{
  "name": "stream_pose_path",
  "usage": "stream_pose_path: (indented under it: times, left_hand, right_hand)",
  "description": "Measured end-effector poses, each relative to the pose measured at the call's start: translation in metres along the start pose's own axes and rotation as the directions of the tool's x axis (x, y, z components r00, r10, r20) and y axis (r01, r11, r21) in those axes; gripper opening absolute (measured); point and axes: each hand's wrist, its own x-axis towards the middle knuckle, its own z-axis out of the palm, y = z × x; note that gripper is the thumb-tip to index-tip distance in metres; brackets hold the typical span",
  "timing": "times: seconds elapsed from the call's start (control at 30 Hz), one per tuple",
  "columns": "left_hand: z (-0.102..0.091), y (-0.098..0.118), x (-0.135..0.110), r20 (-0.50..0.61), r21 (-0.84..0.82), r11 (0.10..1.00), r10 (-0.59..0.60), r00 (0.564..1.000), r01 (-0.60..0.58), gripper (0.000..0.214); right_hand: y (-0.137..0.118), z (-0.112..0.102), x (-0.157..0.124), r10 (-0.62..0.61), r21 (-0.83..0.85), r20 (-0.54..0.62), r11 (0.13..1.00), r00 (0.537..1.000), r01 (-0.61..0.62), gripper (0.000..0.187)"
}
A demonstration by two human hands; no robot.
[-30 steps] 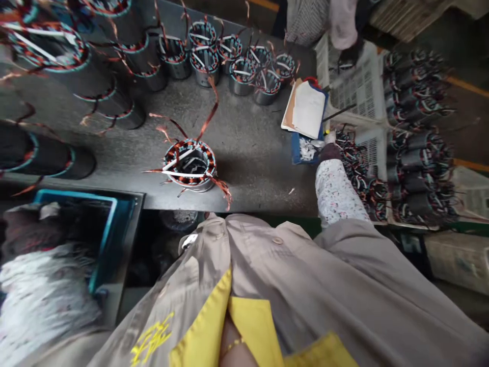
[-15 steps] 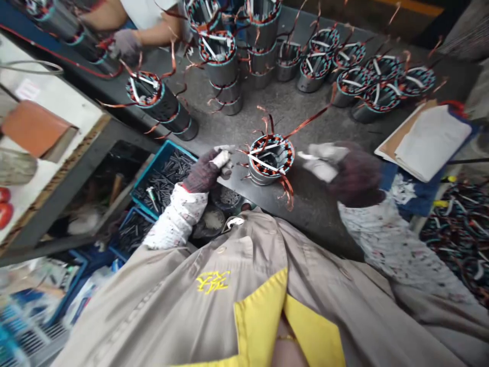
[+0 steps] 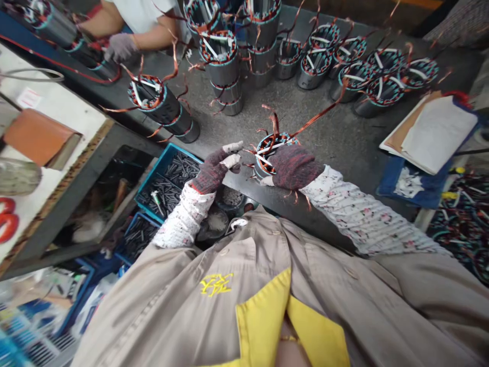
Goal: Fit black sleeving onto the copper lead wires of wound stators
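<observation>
A motor stator (image 3: 278, 141), a grey cylinder with copper windings, white sleeves and loose copper leads, stands upright on the bench in front of me. My right hand (image 3: 294, 165), in a dark knitted glove with pale fingertips, closes over its near right side. The glove covers much of the rim, and most of those fingers are hidden. To the stator's left, my left hand (image 3: 219, 165), gloved the same way, is held just short of the leads. Its index finger is stretched out and apart from the thumb, with nothing visible in it.
More stators (image 3: 220, 53) stand at the back, some stacked. A stack (image 3: 164, 107) leans at left. A teal bin (image 3: 171, 176) holds dark small rods. Papers (image 3: 433, 132) lie at right, above a heap of wound wires (image 3: 458, 224). Across the bench is a co-worker's gloved hand (image 3: 121, 47).
My right hand has moved left from beside the stator onto its near right side. My left hand has stayed by the leads, its fingers slightly more spread. The view has shifted a little.
</observation>
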Motion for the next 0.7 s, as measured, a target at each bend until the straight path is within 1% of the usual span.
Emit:
stream_pose_path:
  times: [0.03, 0.13, 0.2, 0.3, 0.43, 0.53, 0.6, 0.7]
  left_hand:
    - [0.0, 0.001, 0.002, 0.031, 0.015, 1.0, 0.017, 0.999, -0.017, 0.087]
    - [0.0, 0.006, 0.008, 0.094, 0.045, 0.997, 0.052, 0.994, -0.057, 0.083]
    - [-0.001, 0.009, 0.01, 0.11, 0.06, 0.995, 0.067, 0.992, -0.074, 0.078]
    - [-0.002, 0.012, 0.013, 0.123, 0.065, 0.994, 0.084, 0.989, -0.092, 0.076]
    - [-0.005, 0.014, 0.013, 0.136, 0.1, 0.987, 0.11, 0.985, -0.124, 0.073]
    - [-0.011, 0.019, 0.013, 0.142, 0.178, 0.97, 0.142, 0.98, -0.167, 0.069]
    - [-0.017, 0.022, 0.016, 0.16, 0.253, 0.944, 0.175, 0.972, -0.211, 0.062]
    - [-0.019, 0.023, 0.027, 0.247, 0.373, 0.875, 0.226, 0.942, -0.308, 0.051]
  right_hand:
    - [0.0, -0.005, -0.002, -0.013, -0.034, 0.062, 0.999, 0.998, 0.015, 0.061]
    - [-0.004, -0.014, -0.006, -0.003, -0.034, 0.083, 0.999, 0.997, 0.006, 0.062]
    - [-0.006, -0.014, -0.006, -0.002, -0.028, 0.075, 1.0, 0.997, 0.004, 0.06]
    - [-0.005, -0.007, -0.005, 0.01, -0.012, 0.033, 1.0, 0.999, -0.01, 0.056]
    - [0.0, 0.0, -0.004, -0.002, 0.015, -0.007, 1.0, 1.0, 0.002, 0.059]
    - [0.003, 0.0, -0.004, -0.025, 0.03, -0.019, 0.999, 1.0, 0.025, 0.064]
    - [0.003, -0.001, -0.004, -0.011, 0.028, -0.017, 1.0, 1.0, 0.011, 0.064]
    - [0.001, -0.004, -0.004, 0.017, -0.002, 0.001, 1.0, 1.0, -0.017, 0.061]
